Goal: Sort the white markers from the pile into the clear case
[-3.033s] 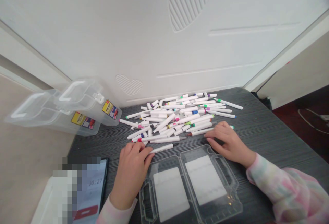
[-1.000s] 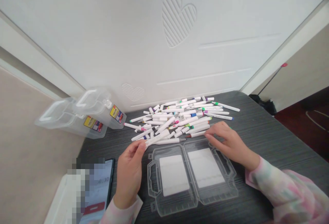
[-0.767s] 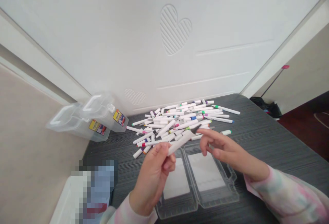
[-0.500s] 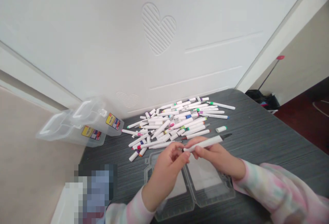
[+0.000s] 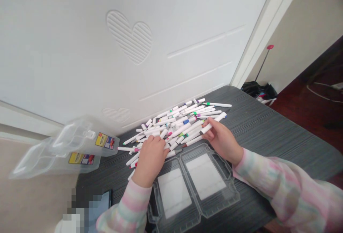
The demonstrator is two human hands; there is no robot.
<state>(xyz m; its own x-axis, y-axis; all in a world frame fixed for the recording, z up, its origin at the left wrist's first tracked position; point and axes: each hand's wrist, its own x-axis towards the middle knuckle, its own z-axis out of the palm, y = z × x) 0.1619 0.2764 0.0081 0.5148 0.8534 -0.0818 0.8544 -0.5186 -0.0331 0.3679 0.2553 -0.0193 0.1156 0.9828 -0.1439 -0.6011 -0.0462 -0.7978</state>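
Observation:
My right hand [image 5: 224, 141] pinches a white marker [image 5: 217, 120] above the right side of the pile. The marker slants, its far end up and to the right. My left hand [image 5: 150, 158] reaches palm down onto the near left part of the heap of white markers [image 5: 184, 128], fingers curled and fingertips hidden. A white marker end shows just beyond those fingers; whether they grip it is unclear. Several markers lie uncapped with tips showing, one grey-tipped marker [image 5: 174, 153] beside my left thumb. Nearer me lies an open clear plastic case [image 5: 197, 204].
Two clear plastic containers [image 5: 104, 151] with yellow labels stand at the left. Behind the dark wood-grain table [image 5: 268, 133] rises a white panel [image 5: 187, 19] with heart reliefs. A black bag [image 5: 259, 90] is on the floor beyond the right edge.
My hands have parted; both were at one black-tipped marker over the case. The left moved onto the pile, the right to its right side. The loose green-ended cap no longer shows. The view turned right.

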